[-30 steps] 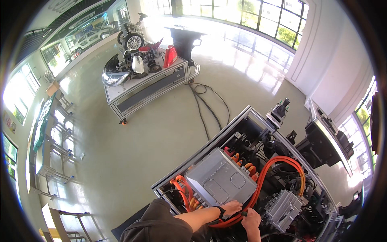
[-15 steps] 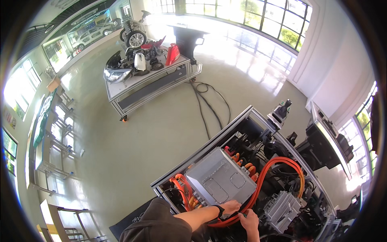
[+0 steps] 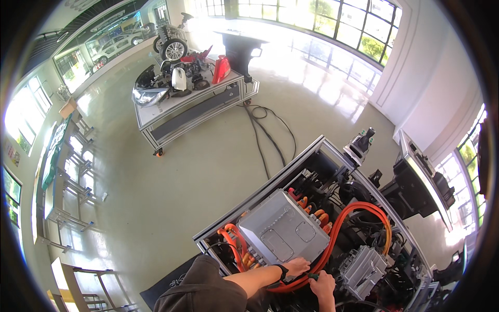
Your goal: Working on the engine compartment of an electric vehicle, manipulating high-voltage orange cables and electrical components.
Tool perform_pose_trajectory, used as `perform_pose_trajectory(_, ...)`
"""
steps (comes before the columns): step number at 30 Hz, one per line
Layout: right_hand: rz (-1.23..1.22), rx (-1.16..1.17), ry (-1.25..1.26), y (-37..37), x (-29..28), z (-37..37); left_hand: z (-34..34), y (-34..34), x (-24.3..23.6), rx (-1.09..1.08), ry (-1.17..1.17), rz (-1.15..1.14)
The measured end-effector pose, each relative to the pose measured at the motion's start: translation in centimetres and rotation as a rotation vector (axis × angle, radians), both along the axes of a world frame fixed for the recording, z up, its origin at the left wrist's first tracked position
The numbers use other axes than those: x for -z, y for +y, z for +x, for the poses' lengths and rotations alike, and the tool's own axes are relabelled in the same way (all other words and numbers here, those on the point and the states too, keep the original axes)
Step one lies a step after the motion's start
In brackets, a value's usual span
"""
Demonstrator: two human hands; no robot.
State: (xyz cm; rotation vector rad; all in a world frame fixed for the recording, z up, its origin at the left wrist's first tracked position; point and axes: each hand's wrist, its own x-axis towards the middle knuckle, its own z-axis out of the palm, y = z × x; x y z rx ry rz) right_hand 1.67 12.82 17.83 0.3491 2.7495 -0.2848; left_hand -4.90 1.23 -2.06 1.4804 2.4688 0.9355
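My left hand (image 3: 298, 266), with a dark band on its wrist, rests at the near edge of a large grey metal box (image 3: 275, 229). Its fingers are curled, and what they grip is too small to make out. Just to its right, my right hand (image 3: 323, 284) is closed round a slim, dark green thing (image 3: 313, 276) like a tool handle, pointing toward the left hand. Thick orange cables (image 3: 332, 249) run beside and beneath both hands. A smaller ribbed grey metal unit (image 3: 364, 270) sits to the right of the right hand.
An aluminium frame (image 3: 260, 195) surrounds the box and cables. Orange connectors (image 3: 317, 214) line the box's far right side. A gear lever unit (image 3: 359, 147) stands at the frame's far corner. Beyond, a wheeled table (image 3: 192, 117) carries car parts; black cables (image 3: 267, 135) lie on the floor.
The dark green thing now shows more plainly at my right hand's fingers, which have turned slightly. My left hand stays at the box's edge.
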Motion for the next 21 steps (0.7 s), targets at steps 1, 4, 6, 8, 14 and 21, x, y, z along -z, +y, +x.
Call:
perform_pose_trajectory(1,-0.007,-0.004,-0.021,0.0,-0.1,-0.1,0.0,0.0,0.0,0.000,0.000,0.000)
perform_pose_trajectory(4,-0.078,-0.113,0.106,0.4,0.6,0.1,-0.2,-0.1,0.2,0.033,-0.021,0.014)
perform_pose_trajectory(6,-0.103,-0.117,0.107,0.2,0.6,0.1,-0.2,0.0,0.5,0.052,-0.059,-0.001)
perform_pose_trajectory(8,-0.129,-0.126,0.109,0.0,0.6,0.1,-0.2,-0.1,1.0,0.041,-0.050,0.012)
perform_pose_trajectory(14,-0.323,-0.164,0.227,0.4,2.8,1.0,0.2,0.1,0.8,0.005,0.025,0.069)
perform_pose_trajectory(21,-0.217,0.011,0.128,0.6,4.0,0.9,0.3,1.0,0.0,0.006,0.026,-0.205)
